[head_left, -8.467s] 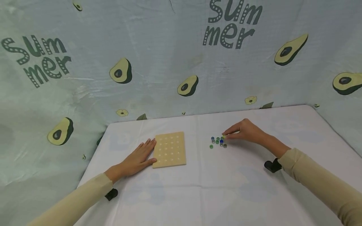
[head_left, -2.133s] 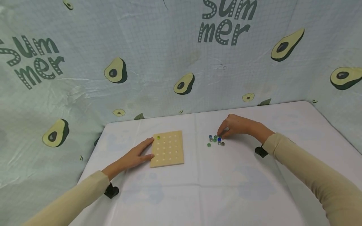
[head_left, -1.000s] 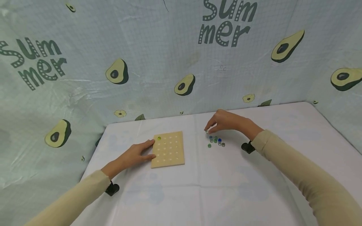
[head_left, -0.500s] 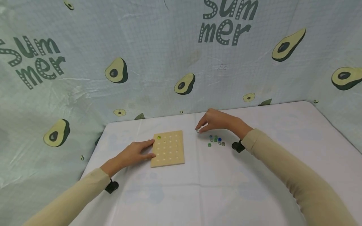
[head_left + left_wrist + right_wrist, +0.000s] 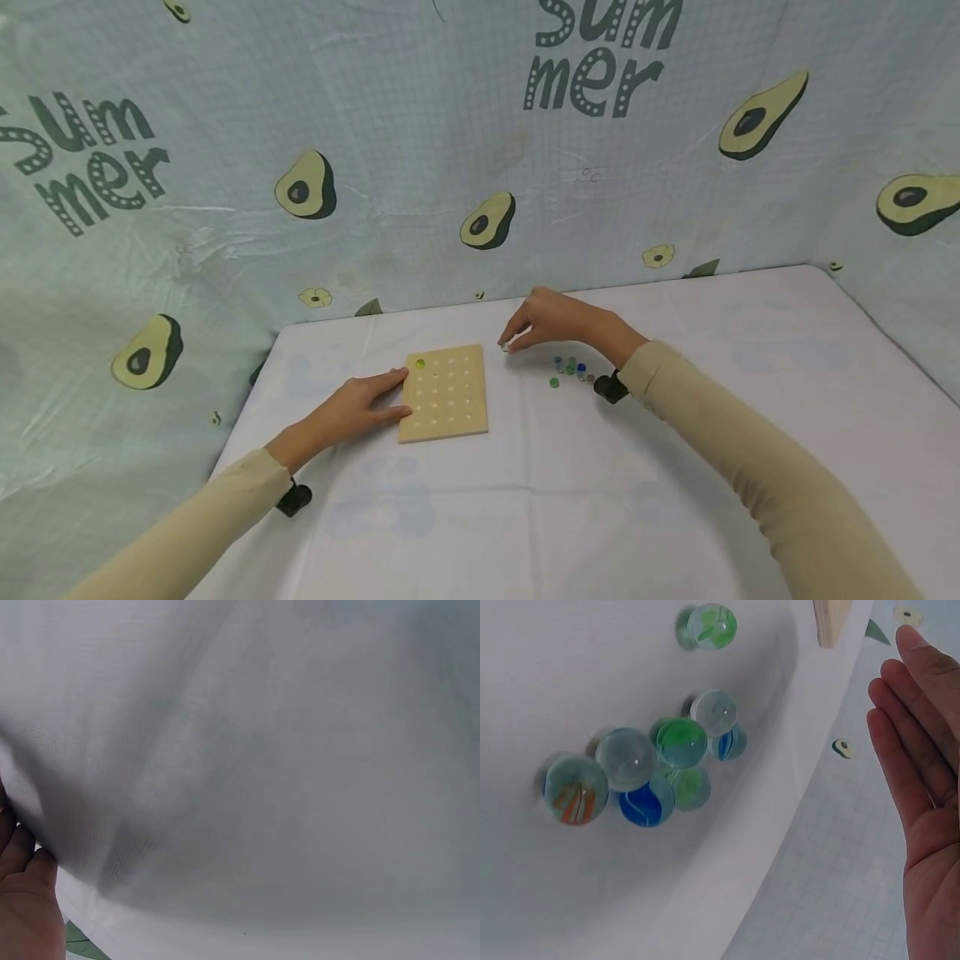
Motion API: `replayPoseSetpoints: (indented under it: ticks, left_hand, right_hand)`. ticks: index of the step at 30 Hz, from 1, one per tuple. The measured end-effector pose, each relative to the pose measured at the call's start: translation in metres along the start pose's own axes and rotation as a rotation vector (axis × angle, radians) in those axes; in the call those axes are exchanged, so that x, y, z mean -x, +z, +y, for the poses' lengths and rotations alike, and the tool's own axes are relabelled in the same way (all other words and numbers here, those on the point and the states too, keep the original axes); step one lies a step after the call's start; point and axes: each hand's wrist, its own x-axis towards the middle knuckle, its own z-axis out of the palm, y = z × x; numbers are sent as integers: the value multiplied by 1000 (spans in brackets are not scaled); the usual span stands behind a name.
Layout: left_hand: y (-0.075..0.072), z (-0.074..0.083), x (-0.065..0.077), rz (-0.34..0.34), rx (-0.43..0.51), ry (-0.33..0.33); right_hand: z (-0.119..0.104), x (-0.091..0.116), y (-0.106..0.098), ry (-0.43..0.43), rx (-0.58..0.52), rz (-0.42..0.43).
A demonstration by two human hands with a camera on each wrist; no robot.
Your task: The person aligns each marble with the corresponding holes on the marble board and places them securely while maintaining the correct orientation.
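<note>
My right hand [image 5: 557, 320] pinches a clear glass marble [image 5: 505, 347] between thumb and fingertips, just right of the board's far corner. A square wooden board [image 5: 481, 417] with rows of shallow dimples lies on the table. One yellow-green marble [image 5: 420, 363] sits in its far left dimple. Straight fingers and thumb of my left hand [image 5: 348, 417] rest at the board's left edge. Below my right wrist lie several loose marbles, among them a green one [image 5: 681, 742], a blue one [image 5: 646, 802] and one with orange streaks [image 5: 576, 791].
A white cloth [image 5: 525, 517] covers the table. One green-swirled marble [image 5: 714, 627] lies apart from the cluster, toward the board. Behind the table hangs a curtain [image 5: 405, 167] printed with avocados and lettering. Each wrist carries a small black camera [image 5: 611, 387].
The yellow-green marble went from the right hand into the board's far left dimple. The right hand then took a clear marble from the cluster and carried it left toward the board.
</note>
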Motion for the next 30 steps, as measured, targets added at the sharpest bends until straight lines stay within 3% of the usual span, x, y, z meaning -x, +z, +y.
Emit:
replayPoseSetpoints:
  ticks: [16,30]
  left_hand:
    - [13,-4,7,71,17,12]
    - [16,-4,8,75,43,6]
  right_hand:
    - [-13,-20,10,8,18,-3]
    - [-20,-36,16,-11,-8,-9]
